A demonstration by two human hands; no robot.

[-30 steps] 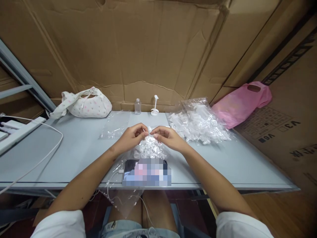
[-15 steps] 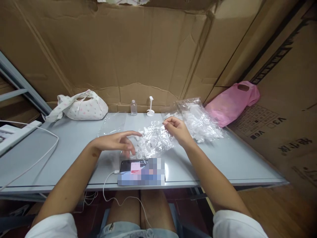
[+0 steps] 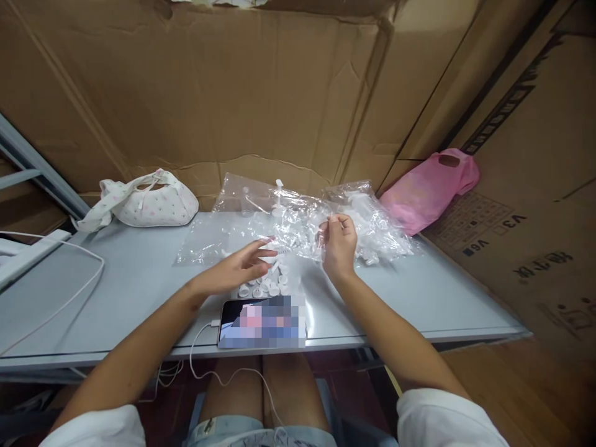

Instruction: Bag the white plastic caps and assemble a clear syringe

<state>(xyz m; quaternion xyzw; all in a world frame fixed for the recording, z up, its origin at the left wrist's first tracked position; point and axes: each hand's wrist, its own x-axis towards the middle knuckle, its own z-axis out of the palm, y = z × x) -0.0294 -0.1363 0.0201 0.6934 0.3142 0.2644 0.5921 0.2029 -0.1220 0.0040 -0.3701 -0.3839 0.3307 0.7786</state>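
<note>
My right hand [image 3: 340,245] pinches the edge of a clear plastic bag [image 3: 233,205], which is lifted and spread to the left across the table. Fingers apart, my left hand [image 3: 244,268] hovers by the bag's lower edge; whether it touches the film is hard to tell. Below the bag lies a cluster of small white caps [image 3: 265,287], partly hidden by my left hand. Through the film I see a white pump-like piece [image 3: 279,195] standing at the back and, faintly, a small clear bottle [image 3: 246,202].
A phone [image 3: 261,323] with a white cable lies at the table's front edge. Another bag of white parts [image 3: 372,230] sits at the right, beside a pink bag [image 3: 426,192]. A patterned white pouch [image 3: 156,202] rests at back left. Cardboard [image 3: 195,93] walls the back.
The clear bag has been raised off the caps and spread up and leftward, now covering the bottle and pump-like piece. My right hand has moved slightly right, my left slightly right and up.
</note>
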